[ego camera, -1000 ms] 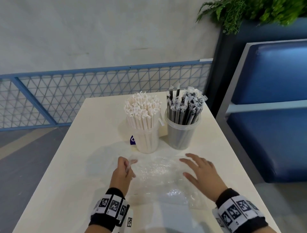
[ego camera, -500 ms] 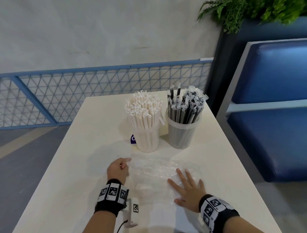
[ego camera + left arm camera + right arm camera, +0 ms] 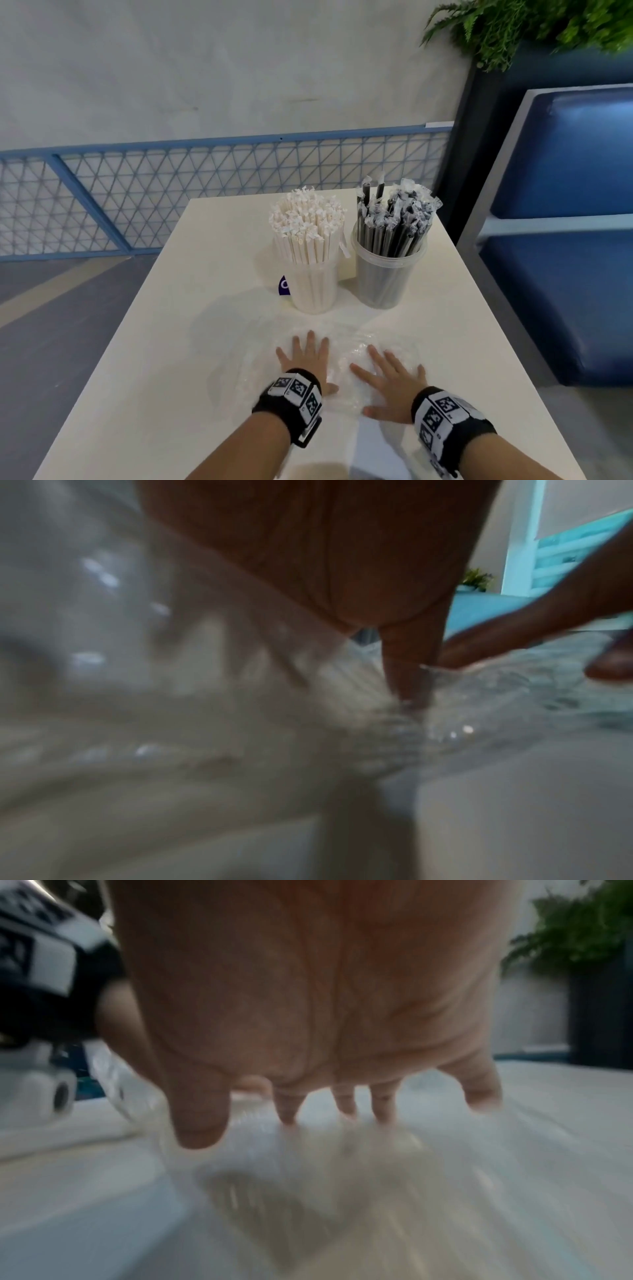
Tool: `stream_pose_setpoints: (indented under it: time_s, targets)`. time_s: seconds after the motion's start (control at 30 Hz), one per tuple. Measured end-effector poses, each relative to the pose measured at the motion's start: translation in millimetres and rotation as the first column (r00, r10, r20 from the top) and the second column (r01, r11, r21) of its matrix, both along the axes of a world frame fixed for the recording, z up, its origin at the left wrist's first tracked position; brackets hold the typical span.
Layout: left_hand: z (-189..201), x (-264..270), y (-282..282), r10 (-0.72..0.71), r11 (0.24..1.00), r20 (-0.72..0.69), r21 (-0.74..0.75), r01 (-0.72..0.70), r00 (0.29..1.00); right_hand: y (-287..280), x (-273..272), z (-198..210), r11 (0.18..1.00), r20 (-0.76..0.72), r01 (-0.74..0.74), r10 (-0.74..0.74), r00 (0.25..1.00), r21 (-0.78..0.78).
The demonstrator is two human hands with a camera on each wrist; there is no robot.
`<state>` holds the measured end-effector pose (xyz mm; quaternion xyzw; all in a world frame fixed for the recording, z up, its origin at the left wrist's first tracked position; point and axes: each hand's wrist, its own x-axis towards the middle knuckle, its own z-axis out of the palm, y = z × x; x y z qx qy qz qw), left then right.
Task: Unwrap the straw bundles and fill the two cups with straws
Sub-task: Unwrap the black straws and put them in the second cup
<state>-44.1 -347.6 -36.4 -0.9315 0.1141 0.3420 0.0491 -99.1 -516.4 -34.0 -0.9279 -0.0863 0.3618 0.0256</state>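
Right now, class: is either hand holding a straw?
No: the left hand and right hand lie flat on the clear wrap.

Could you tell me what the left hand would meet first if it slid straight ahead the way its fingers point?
Probably the cup of white straws: the left hand lies flat on the clear plastic wrap, fingers aimed roughly at that cup.

We counted two cups on the table (image 3: 205, 342): one clear cup (image 3: 313, 291) packed with white paper-wrapped straws (image 3: 306, 219), too many to number, and one clear cup (image 3: 387, 277) packed with black straws (image 3: 394, 219), likewise past counting. We saw two hands, the left hand (image 3: 306, 359) and the right hand (image 3: 390, 380), one crumpled clear wrapper (image 3: 346, 359), two marker wristbands, one potted plant (image 3: 527, 27) and one blue bench (image 3: 565, 240).
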Motion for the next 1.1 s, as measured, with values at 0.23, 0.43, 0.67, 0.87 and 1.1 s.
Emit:
stream_pose_setpoints:
  time_s: [0.23,0.43,0.67,0.87,1.1]
  targets:
    - [-18.4,-1.4,9.7,0.015,0.998,-0.048,-0.058,-0.017,0.999,56.4,12.2,1.4,0.993,0.170,-0.117,0.110,0.979,0.031]
    - [-22.4,0.9,44.6,0.028,0.988,-0.096,-0.147,-0.042,0.995,11.7,13.8,-24.5,0.993,0.109,-0.119,0.118,0.987,0.005]
    - [-22.4,4.5,76.5,0.084,0.985,-0.083,-0.144,-0.095,0.993,-33.6,14.5,-15.5,1.000,0.059,0.008,-0.007,0.998,-0.020]
    - [-18.2,6.2,84.6,0.105,0.984,-0.074,-0.138,-0.115,0.992,-33.6,9.7,-15.9,0.995,0.096,0.087,-0.091,0.991,0.049]
    - [36.4,8.3,54.4,0.007,0.999,0.112,0.036,-0.011,0.994,-29.1,11.8,-14.5,0.987,0.213,0.102,-0.126,0.969,0.121]
